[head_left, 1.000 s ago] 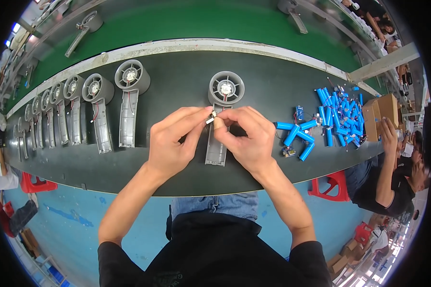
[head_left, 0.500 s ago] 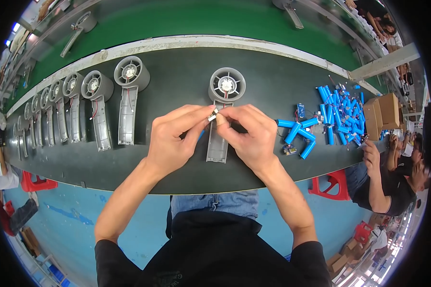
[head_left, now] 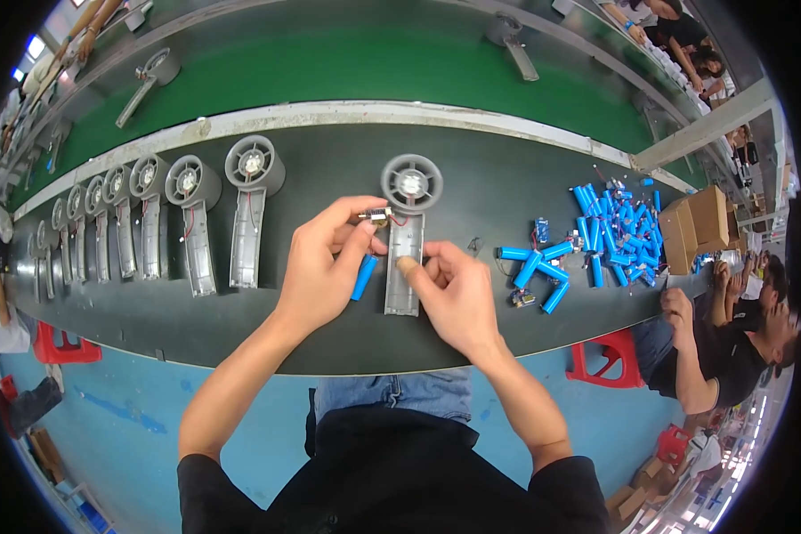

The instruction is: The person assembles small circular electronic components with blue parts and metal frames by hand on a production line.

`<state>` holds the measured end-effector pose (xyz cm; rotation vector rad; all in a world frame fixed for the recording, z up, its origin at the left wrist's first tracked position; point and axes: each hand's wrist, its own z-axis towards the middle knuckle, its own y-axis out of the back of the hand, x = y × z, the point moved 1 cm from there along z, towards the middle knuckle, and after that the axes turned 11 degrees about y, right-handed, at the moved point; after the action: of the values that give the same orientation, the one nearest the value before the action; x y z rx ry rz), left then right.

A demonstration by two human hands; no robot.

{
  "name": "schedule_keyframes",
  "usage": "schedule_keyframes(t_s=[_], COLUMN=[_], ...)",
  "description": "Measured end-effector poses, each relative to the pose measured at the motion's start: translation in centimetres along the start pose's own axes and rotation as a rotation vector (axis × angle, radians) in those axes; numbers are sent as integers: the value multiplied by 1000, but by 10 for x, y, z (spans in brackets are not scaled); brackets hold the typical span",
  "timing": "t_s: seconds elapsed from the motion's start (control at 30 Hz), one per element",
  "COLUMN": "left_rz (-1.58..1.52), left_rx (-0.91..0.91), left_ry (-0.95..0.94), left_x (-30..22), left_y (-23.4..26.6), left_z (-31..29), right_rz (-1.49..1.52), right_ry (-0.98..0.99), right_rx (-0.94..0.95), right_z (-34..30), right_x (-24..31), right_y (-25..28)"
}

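Between the thumb and fingers of my left hand (head_left: 320,258) is a small circuit board (head_left: 376,214), held beside the top of a grey handle. A thin red wire runs from the board area toward the handle. Below it, a blue cylindrical battery (head_left: 363,278) shows next to my left fingers; whether it is joined to the board is hidden. My right hand (head_left: 461,294) grips the edge of the grey fan housing (head_left: 404,298), its thumb inside the open handle channel. The housing's round fan end (head_left: 412,184) points away from me, with a pale hub in the middle.
At left stands a row of several similar grey fan housings (head_left: 246,245). To the right lie loose blue batteries with boards (head_left: 529,267), a larger blue battery pile (head_left: 623,227) and an open cardboard box (head_left: 699,227). A co-worker's hand (head_left: 678,307) is near the table's right end.
My hands have parted. My right hand has gone down to the handle, while the left keeps the board and has moved slightly left. The view has shifted a little.
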<state>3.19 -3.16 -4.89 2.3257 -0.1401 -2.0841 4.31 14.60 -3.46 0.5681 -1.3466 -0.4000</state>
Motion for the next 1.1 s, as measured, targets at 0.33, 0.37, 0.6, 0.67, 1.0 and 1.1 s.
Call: schedule_keyframes(t_s=[0.33, 0.37, 0.6, 0.67, 1.0, 1.1], left_rz=[237, 304, 698, 706, 587, 519], left_rx=[-137, -117, -234, -228, -260, -239], left_ry=[56, 51, 23, -3, -249, -382], left_x=[-85, -75, -23, -45, -106, -85], left_y=[102, 113, 164, 154, 40, -10], left_z=[207, 230, 257, 245, 197, 153], right_rz=[180, 176, -186, -487, 230, 285], right_ry=[180, 176, 118, 185, 13, 63], right_rx=[36, -13, -284, -646, -93, 65], right_z=[250, 264, 279, 294, 225, 134], right_x=[12, 3, -11, -61, -60, -8], right_y=[-47, -61, -35, 29, 93, 79])
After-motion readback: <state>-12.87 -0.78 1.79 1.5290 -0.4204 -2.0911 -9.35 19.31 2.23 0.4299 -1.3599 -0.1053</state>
